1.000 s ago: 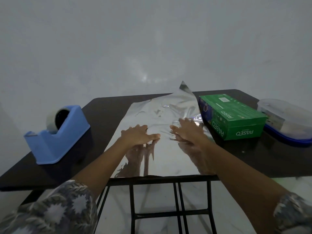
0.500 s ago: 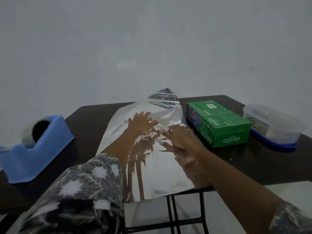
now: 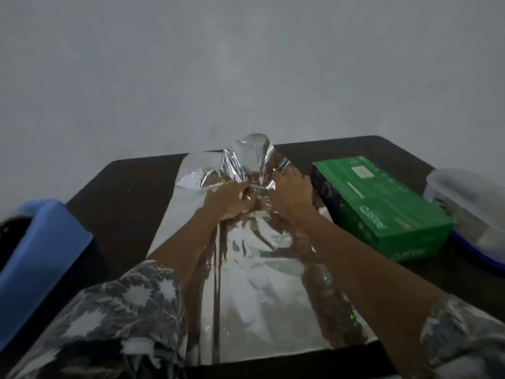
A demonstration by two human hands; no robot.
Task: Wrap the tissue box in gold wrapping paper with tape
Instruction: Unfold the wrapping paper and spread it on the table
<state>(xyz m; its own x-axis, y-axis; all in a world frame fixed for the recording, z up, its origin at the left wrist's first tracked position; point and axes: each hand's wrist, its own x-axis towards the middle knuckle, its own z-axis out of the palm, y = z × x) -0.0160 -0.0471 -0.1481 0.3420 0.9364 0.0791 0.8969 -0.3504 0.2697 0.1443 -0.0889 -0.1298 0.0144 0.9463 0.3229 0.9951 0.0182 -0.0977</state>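
We are looking down at a long sheet of shiny, crinkly metallic wrapping paper (image 3: 246, 296), which is showing silver in this dim light. It is lying lengthwise on a dark flat table (image 3: 131, 192), running from the near edge toward the far edge. At the far end of the wrapping paper, the foil is rising off the table in a crumpled peak.

2 bare hands are meeting at that peak. The left hand (image 3: 226, 199) is curling its fingers tightly into the bunched foil and gripping a fold. The right hand (image 3: 291, 194), just beside it, is also closing its fingers on the same gathered foil. Both forearms are stretching over the flat part of the wrapping paper, which is mirroring them. A grey floral-patterned sleeve (image 3: 123, 324) is covering the left arm near us.

Just right of the wrapping paper, a green rectangular cardboard tissue box (image 3: 382, 203) is lying flat and bare on the table, with neither hand holding it. We cannot tell whether the foil edge is touching it. Farther right of the wrapping paper, past the tissue box, a blurred clear plastic container (image 3: 470, 212) with a blue base is sitting. Well left of the wrapping paper, a light blue plastic tape dispenser (image 3: 41, 255) is standing. Behind the wrapping paper, a plain grey wall (image 3: 246, 64) is filling the view.
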